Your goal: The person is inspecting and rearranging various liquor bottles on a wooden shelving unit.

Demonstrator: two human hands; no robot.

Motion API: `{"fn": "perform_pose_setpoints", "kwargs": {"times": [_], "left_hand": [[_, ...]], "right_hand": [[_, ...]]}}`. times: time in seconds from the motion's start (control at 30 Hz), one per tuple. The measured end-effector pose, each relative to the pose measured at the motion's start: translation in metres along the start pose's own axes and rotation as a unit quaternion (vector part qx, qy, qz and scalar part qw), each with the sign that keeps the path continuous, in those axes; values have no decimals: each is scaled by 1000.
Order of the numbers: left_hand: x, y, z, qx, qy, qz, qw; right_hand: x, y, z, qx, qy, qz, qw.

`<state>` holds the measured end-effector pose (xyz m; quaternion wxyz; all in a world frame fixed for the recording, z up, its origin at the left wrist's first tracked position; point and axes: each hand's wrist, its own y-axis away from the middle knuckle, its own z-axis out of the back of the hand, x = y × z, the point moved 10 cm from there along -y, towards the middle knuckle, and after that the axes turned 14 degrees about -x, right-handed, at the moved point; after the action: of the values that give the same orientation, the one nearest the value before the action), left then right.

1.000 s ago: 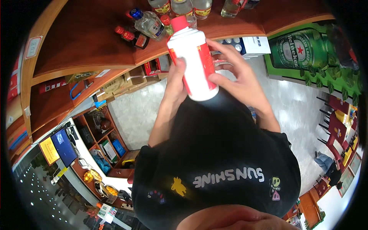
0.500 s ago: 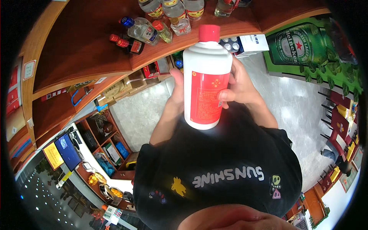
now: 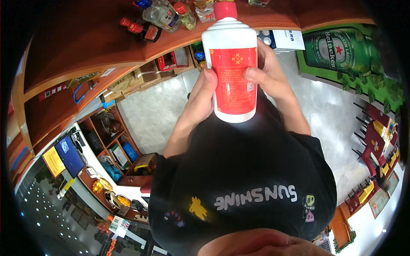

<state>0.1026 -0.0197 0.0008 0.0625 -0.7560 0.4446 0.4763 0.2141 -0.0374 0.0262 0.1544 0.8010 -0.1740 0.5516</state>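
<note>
A white bottle (image 3: 237,81) with a red cap and a red label stands upright between my two hands, in front of my chest. My left hand (image 3: 204,89) presses against its left side, the thumb reaching onto the label's edge. My right hand (image 3: 269,70) grips the other side, its thumb lying over the label and its fingers behind. Most of the fingers of both hands are hidden by the bottle. The cap reaches up in front of the wooden shelf (image 3: 192,49) edge.
Small bottles stand on the shelf, among them a clear one with a blue cap (image 3: 164,17) and a dark one with a red cap (image 3: 141,29). Below are cardboard boxes (image 3: 149,70). A green panel (image 3: 346,55) with leaves stands right; a counter with a monitor (image 3: 71,155) is left.
My left hand has closed in from beside the bottle onto its side. The bottle has risen slightly in the picture, its label turning a little. The shelf bottles sit higher in view.
</note>
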Motion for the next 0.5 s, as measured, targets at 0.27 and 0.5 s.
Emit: {"fn": "perform_pose_setpoints", "kwargs": {"times": [0.27,0.5], "left_hand": [[5,-6,2,-50,50,55,996],[10,-14,-5,-30,74,54,995]], "right_hand": [[-17,0,7,-42,47,-17,998],[-22,1,20,-70,74,-43,994]]}}
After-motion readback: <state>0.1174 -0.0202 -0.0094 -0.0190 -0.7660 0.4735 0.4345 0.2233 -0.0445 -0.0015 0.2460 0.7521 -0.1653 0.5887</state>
